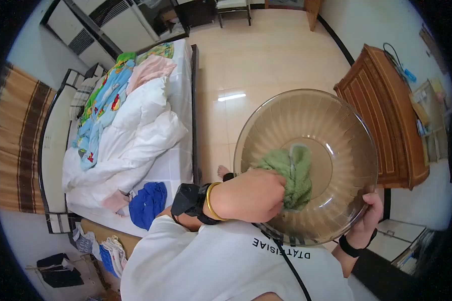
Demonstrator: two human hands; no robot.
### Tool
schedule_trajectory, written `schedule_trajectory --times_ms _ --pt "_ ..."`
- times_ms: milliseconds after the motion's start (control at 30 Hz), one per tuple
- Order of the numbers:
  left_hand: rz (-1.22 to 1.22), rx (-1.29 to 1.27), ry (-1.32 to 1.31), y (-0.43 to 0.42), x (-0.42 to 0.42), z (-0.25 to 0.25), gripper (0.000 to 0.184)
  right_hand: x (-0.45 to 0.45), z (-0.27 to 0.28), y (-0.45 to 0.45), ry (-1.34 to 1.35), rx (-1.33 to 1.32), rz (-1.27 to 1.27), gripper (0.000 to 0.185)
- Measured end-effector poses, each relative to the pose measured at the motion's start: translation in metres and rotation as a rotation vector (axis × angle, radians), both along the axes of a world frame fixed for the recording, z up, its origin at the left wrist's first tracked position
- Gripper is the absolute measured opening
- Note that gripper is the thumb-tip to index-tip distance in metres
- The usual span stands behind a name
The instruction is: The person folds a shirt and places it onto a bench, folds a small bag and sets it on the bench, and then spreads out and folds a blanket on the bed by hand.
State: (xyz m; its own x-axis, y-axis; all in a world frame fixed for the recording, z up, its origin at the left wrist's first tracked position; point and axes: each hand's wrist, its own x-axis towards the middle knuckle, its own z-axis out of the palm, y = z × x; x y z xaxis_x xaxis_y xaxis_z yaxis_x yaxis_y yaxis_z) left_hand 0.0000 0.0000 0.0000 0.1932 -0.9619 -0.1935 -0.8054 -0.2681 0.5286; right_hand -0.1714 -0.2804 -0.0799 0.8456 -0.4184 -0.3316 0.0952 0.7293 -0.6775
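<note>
A large, see-through brown plastic basin (349, 150) with ribbed sides is held in front of my body, its inside facing up. Inside it lies a crumpled green towel (301, 175). My left hand (251, 194), with a gold bangle and a black device at the wrist, reaches over the near left rim, its fingers closed on the towel. On the right, my right hand (365, 220) grips the basin's rim, with the thumb over the edge and the other fingers partly hidden. A black band circles that wrist.
To the left stands a bed (178, 100) with a white quilt (135, 130), a patterned blanket (98, 120) and a blue cloth (148, 203). A wooden cabinet (381, 120) stands at the right. Tiled floor (266, 55) stretches ahead towards a chair (233, 6).
</note>
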Motion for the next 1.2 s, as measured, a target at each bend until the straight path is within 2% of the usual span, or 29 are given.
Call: schedule_trajectory --times_ms 67,100,167,267,367,400,567,600,667,733,767,833,900,1000,1100,1133,1200 --pt "0.006 -0.023 0.016 -0.006 -0.003 -0.004 0.024 -0.004 -0.007 -0.016 -0.035 -0.008 0.058 0.066" --pt "-0.014 -0.121 0.081 0.013 0.050 -0.020 0.024 0.044 0.022 -0.004 0.053 -0.098 0.043 0.064" --pt "-0.048 -0.129 0.073 0.028 0.090 -0.030 0.024 0.085 0.025 0.010 0.088 -0.094 0.013 0.061" --pt "0.013 -0.103 0.037 0.060 0.163 -0.035 0.024 0.165 0.014 0.045 0.095 -0.109 -0.067 0.050" --pt "0.076 -0.207 0.012 0.092 0.228 -0.042 0.014 0.224 -0.008 0.049 0.142 -0.092 0.037 0.041" --pt "0.099 -0.214 0.003 0.101 0.248 -0.042 0.014 0.266 0.018 0.092 0.248 -0.123 -0.091 0.033" --pt "0.206 -0.220 -0.008 0.135 0.330 -0.045 0.014 0.380 -0.012 0.095 0.220 -0.093 0.120 0.030" --pt "0.263 -0.260 -0.042 0.136 0.341 -0.061 0.014 0.401 -0.006 0.096 0.302 -0.167 0.143 0.026" --pt "0.247 -0.159 -0.007 0.142 0.374 -0.065 0.016 0.439 -0.042 0.088 0.234 -0.342 0.107 0.034" --pt "0.281 -0.119 -0.003 0.151 0.408 -0.066 0.017 0.502 -0.027 0.100 0.270 -0.222 0.191 0.040" --pt "0.323 -0.130 -0.011 0.157 0.424 -0.068 0.016 0.535 -0.014 0.105 0.311 -0.108 0.316 0.043" --pt "0.412 -0.155 -0.046 0.172 0.455 -0.070 0.015 0.601 -0.002 0.137 0.301 -0.213 0.280 0.032" --pt "0.496 -0.183 -0.105 0.192 0.491 -0.067 0.015 0.671 -0.035 0.095 0.187 -0.177 0.582 0.025" --pt "0.662 -0.209 -0.120 0.222 0.533 -0.058 0.015 0.758 -0.016 0.154 0.281 -0.308 0.518 0.019" --pt "0.776 -0.208 -0.097 0.252 0.558 -0.053 0.017 0.830 -0.018 0.176 0.305 -0.398 0.663 0.017" --pt "0.799 -0.191 -0.087 0.262 0.560 -0.049 0.018 0.844 -0.018 0.200 0.347 -0.417 0.542 0.015" --pt "0.877 -0.305 -0.140 0.282 0.561 -0.059 0.024 0.860 -0.006 0.246 0.327 -0.356 0.688 0.017"
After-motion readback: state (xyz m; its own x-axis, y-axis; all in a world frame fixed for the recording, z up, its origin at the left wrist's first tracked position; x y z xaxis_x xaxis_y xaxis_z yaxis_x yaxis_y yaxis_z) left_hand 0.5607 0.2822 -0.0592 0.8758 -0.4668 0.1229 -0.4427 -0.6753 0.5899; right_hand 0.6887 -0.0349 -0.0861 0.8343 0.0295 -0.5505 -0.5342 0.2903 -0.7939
